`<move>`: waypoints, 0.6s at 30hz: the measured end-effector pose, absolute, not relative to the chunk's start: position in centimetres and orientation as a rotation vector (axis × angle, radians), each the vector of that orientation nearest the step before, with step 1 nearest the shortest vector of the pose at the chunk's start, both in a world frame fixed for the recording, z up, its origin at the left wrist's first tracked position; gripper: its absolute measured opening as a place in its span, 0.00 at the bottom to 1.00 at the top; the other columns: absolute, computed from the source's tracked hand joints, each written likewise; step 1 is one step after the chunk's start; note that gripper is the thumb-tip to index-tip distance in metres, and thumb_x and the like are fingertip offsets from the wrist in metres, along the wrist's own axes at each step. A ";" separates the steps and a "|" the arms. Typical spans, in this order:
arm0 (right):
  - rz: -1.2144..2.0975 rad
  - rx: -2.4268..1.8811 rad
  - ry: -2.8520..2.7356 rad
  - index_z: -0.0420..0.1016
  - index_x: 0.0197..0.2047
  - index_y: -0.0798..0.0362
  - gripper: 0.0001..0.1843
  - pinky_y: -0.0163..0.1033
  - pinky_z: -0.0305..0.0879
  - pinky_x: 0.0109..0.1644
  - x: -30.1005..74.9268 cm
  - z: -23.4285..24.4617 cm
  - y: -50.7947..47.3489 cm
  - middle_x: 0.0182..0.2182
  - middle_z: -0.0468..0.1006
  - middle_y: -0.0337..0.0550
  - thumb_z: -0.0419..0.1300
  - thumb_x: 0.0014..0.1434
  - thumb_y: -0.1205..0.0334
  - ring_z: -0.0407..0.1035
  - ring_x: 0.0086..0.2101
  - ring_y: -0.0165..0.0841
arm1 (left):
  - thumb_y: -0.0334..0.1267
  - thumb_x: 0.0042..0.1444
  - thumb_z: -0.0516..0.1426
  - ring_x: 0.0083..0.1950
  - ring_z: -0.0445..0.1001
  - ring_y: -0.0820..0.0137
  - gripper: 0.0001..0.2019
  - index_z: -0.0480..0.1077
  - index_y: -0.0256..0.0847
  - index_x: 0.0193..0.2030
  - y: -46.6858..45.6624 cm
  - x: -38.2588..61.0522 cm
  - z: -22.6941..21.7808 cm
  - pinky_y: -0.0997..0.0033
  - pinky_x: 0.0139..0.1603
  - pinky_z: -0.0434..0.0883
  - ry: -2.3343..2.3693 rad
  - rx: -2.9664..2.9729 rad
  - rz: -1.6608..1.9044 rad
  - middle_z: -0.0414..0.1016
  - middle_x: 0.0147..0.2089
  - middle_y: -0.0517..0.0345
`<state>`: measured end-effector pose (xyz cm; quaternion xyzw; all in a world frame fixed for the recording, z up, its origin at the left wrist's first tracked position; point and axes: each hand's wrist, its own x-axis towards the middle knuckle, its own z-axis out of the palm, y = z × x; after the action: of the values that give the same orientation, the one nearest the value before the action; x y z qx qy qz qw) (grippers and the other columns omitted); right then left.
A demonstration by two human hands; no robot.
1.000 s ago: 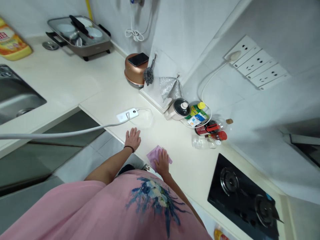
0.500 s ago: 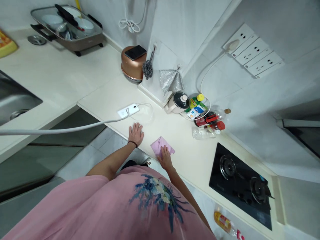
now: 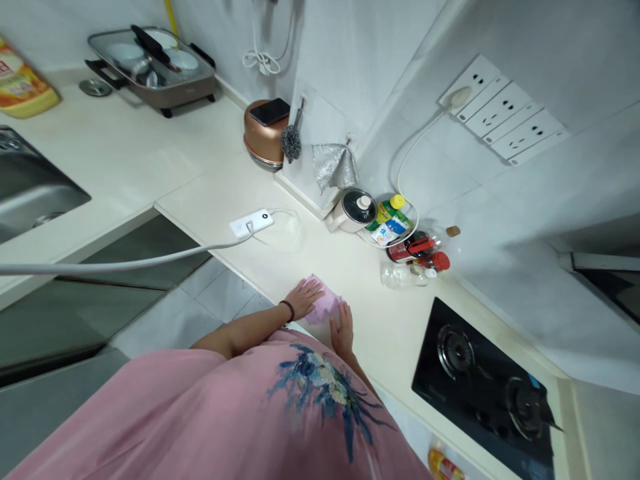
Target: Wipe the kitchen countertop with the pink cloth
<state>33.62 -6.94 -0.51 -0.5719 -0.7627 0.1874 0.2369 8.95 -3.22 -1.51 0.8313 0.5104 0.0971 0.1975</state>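
Note:
A small pink cloth lies on the cream countertop close to its front edge. My left hand rests flat on the cloth's left side, fingers stretched out, a dark band on the wrist. My right hand lies against the cloth's right edge, fingers together and extended. The cloth sits between the two hands, partly covered by them.
A white power strip with a long cable lies to the left. Bottles and a small pot crowd the wall corner. A black gas hob is at right, a copper pot with a phone and an electric grill pan farther back, a sink at left.
My left hand has moved right from the bare counter onto the pink cloth. My right hand has slid from on top of the cloth to its right edge.

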 end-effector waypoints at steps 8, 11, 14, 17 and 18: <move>0.589 -2.179 -2.036 0.61 0.76 0.58 0.35 0.66 0.51 0.76 39.1 -0.2 -13.0 0.75 0.60 0.65 0.51 0.68 0.56 0.51 0.75 0.54 | 0.46 0.72 0.50 0.86 0.40 0.51 0.32 0.60 0.42 0.80 2.3 7.0 -0.8 0.34 0.83 0.36 1.731 2.191 0.343 0.51 0.84 0.43; 0.652 -2.355 -1.983 0.61 0.75 0.64 0.38 0.54 0.53 0.77 37.8 0.6 -13.1 0.76 0.58 0.68 0.53 0.65 0.58 0.51 0.75 0.54 | 0.43 0.71 0.53 0.84 0.47 0.47 0.30 0.63 0.39 0.77 7.8 5.4 0.2 0.33 0.82 0.42 1.781 2.075 0.402 0.54 0.82 0.39; 0.680 -2.414 -1.970 0.64 0.73 0.70 0.40 0.52 0.55 0.76 36.6 2.0 -12.2 0.74 0.60 0.73 0.53 0.63 0.56 0.51 0.75 0.58 | 0.44 0.69 0.59 0.73 0.68 0.50 0.25 0.69 0.40 0.70 13.6 3.3 1.3 0.37 0.73 0.66 1.802 1.984 0.481 0.67 0.74 0.39; 0.668 -2.421 -1.979 0.68 0.70 0.68 0.38 0.55 0.59 0.74 36.0 3.4 -11.4 0.71 0.65 0.74 0.53 0.61 0.55 0.55 0.74 0.61 | 0.49 0.69 0.62 0.60 0.77 0.59 0.23 0.71 0.41 0.65 18.0 1.2 2.1 0.49 0.59 0.79 1.803 1.964 0.519 0.74 0.65 0.47; 0.665 -2.424 -1.986 0.70 0.70 0.65 0.37 0.56 0.60 0.74 36.0 3.8 -11.3 0.70 0.67 0.73 0.53 0.61 0.56 0.56 0.73 0.61 | 0.49 0.69 0.63 0.58 0.78 0.60 0.23 0.71 0.40 0.65 19.0 0.6 2.2 0.50 0.58 0.80 1.801 1.956 0.528 0.75 0.63 0.47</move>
<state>35.98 -11.27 3.77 -0.7563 -0.6196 0.2076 -0.0310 0.59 18.99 2.19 0.7050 0.6490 0.1902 0.2135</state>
